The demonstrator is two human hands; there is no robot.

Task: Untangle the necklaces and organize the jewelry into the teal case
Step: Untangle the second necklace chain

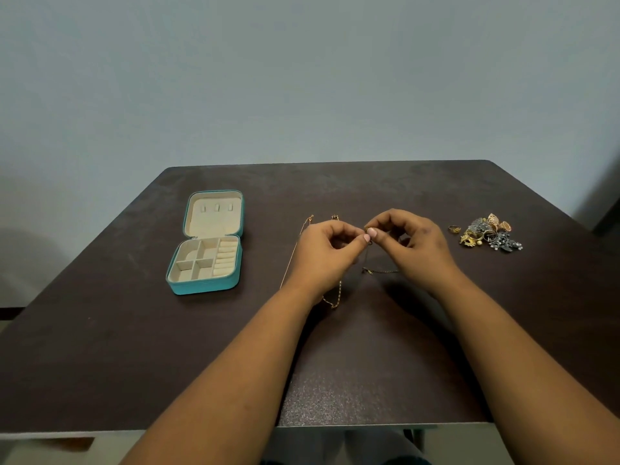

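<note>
Both hands (369, 245) pinch necklace chain (380, 271); teal case (204, 243) left, jewelry pile (489, 233) right.

Square teal zip-around jewelry case (204, 243), lying open and flat at the left of the dark counter (100, 313): cream-lined lid folded back with three small tabs; base divided into open compartments and a row of ring rolls, all vacant. Thin gold chain necklaces (330, 298) lie at centre, one strand running straight toward the near left, another lifted between both hands, apparently at its clasp. Heap of gold and grey brooches and rings (488, 233) rests at right.
</note>
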